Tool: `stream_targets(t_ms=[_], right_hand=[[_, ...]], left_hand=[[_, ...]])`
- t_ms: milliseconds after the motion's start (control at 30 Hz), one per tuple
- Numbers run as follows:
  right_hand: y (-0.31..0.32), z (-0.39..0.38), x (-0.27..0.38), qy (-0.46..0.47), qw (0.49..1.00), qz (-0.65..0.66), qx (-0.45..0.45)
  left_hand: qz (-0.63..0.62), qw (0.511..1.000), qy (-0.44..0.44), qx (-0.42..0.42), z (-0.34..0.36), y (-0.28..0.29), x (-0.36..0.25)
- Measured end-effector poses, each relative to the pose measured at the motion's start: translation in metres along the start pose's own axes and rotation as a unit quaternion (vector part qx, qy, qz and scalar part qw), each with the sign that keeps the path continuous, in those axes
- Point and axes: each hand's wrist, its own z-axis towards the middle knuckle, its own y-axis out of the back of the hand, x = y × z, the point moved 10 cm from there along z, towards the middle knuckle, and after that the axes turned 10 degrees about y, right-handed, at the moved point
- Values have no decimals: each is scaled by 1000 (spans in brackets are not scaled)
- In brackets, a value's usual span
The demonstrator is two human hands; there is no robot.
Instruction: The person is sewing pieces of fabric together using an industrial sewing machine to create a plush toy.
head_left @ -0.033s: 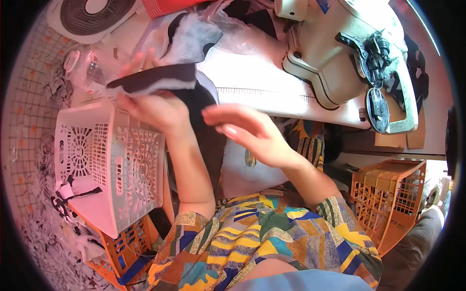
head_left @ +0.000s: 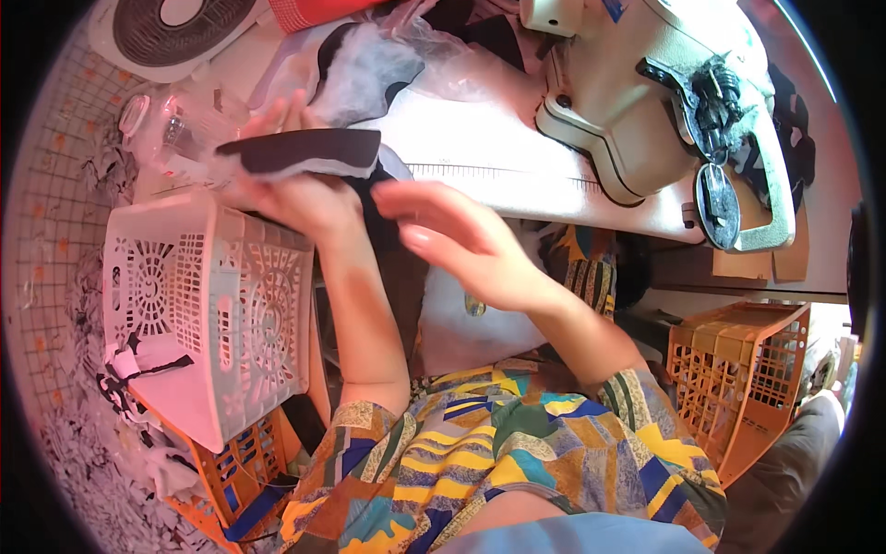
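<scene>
Across my left hand [head_left: 309,205] lies a dark fabric piece [head_left: 309,152], long and curved, with a pale fuzzy lower edge. The palm is turned up beneath it, and blurred fingertips show beyond its far side. My right hand [head_left: 471,245] hovers to the right of it, fingers stretched out and thumb apart, holding nothing. More dark fabric hangs behind, between the two hands. Farther back on the white table [head_left: 480,138] lies white fluffy stuffing [head_left: 369,74] on dark cut fabric.
A cream sewing machine [head_left: 628,120] takes up the table's right side. A white plastic basket [head_left: 263,319] stands close below my left hand. A clear jar [head_left: 171,129] and a fan [head_left: 180,32] are at the far left. An orange crate [head_left: 729,369] sits at the right.
The dark fabric piece has shifted slightly right with my left hand and lies more level. My right hand has moved a little left and up, closer to it.
</scene>
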Motion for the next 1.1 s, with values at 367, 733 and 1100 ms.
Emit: stream_targets(t_ms=[367, 733, 1100], right_hand=[[1, 84, -25, 208, 757, -615, 80], [57, 32, 24, 74, 979, -97, -160], [113, -70, 15, -40, 925, 114, -361]], left_hand=[[-55, 995, 85, 16, 15, 19, -14], [-68, 941, 330, -11, -71, 15, 30], [89, 885, 417, 187, -172, -29, 68]])
